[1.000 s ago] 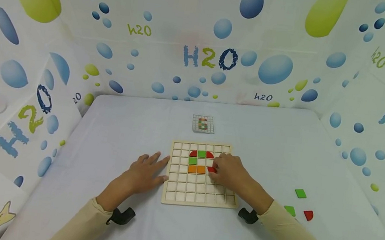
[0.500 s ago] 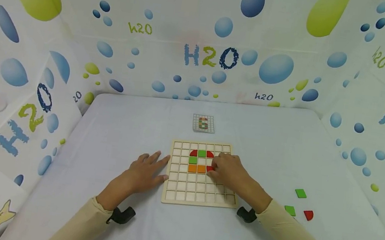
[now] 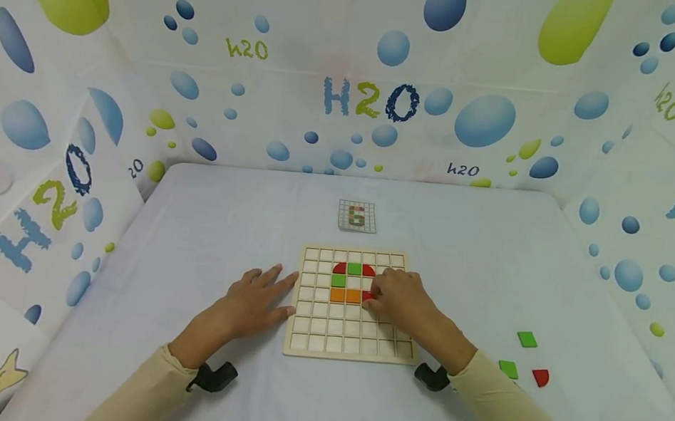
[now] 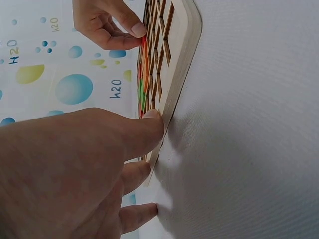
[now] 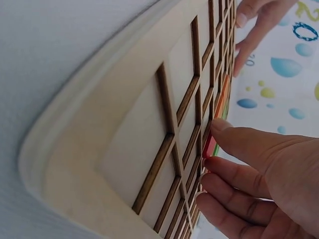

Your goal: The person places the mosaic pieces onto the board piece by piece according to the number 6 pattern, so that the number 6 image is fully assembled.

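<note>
A wooden grid board (image 3: 336, 327) lies on the white cloth before me. My left hand (image 3: 253, 303) has its fingers spread at the board's left edge; in the left wrist view its thumb touches the rim. My right hand (image 3: 405, 299) pinches a red tile (image 5: 209, 148) between thumb and index finger, low over the grid, just right of two orange tiles (image 3: 345, 296). The fingers hide part of this tile. Set in the cells above are a red rounded tile (image 3: 339, 268), a green tile (image 3: 354, 269), another red rounded tile (image 3: 368, 271) and a green tile (image 3: 338, 281).
Behind the board lies a small card (image 3: 357, 217) with a coloured 6-shaped pattern on a grid. To the right on the cloth are two green tiles (image 3: 527, 339) and a red rounded tile (image 3: 541, 377). Printed walls enclose the table's back and sides.
My right hand has shifted slightly left, bringing the red tile closer beside the orange ones. My left hand stays at the board's edge.
</note>
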{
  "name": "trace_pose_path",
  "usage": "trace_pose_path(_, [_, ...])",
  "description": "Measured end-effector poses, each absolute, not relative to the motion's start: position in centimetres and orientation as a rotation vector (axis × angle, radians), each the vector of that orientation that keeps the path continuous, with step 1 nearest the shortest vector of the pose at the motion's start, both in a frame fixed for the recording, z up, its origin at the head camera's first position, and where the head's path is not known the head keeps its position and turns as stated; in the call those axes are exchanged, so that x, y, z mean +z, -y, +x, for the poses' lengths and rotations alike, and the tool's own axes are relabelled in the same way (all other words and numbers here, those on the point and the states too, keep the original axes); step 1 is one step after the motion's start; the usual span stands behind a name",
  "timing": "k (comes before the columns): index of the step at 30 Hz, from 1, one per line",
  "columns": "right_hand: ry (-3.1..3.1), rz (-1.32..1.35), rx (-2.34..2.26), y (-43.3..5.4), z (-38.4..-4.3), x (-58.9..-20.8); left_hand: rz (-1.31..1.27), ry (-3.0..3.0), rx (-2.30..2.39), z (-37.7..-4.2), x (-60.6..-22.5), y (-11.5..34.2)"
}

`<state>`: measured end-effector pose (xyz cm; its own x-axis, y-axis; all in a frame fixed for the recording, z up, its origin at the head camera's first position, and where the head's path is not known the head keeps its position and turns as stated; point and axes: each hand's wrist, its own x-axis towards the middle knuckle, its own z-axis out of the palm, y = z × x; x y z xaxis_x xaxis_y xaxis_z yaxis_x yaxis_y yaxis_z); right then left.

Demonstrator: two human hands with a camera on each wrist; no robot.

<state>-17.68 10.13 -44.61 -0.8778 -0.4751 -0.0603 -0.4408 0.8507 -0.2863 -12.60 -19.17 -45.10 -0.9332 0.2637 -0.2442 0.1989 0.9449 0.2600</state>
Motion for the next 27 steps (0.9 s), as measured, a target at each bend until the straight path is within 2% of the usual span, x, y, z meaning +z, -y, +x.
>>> trace_pose_path(16, [-2.905, -0.723, -0.395, -10.6, -17.8, -44.7, 0.334, -2.813, 0.326, -12.6, -44.9, 19.0])
trace_pose_path(27, [-2.89, -0.658, -0.573, -14.3, -17.7, -43.0, 0.329, -2.807, 0.334, -12.6, -44.8, 19.1])
